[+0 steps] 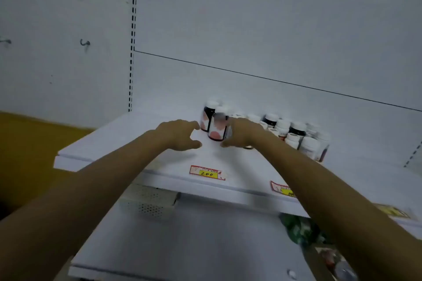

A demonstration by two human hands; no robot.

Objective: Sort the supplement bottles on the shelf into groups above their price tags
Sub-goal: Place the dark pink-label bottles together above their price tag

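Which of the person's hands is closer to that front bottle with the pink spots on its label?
Right. The right hand is against the right side of the pink-spotted bottle; the left hand sits open to its left, with a small gap.

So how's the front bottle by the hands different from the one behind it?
The front bottle is blurry and the right hand grips it; the rear bottle is sharper and not gripped. The front bottle's label shows white and pink, the rear bottle's also black. Both have white caps.
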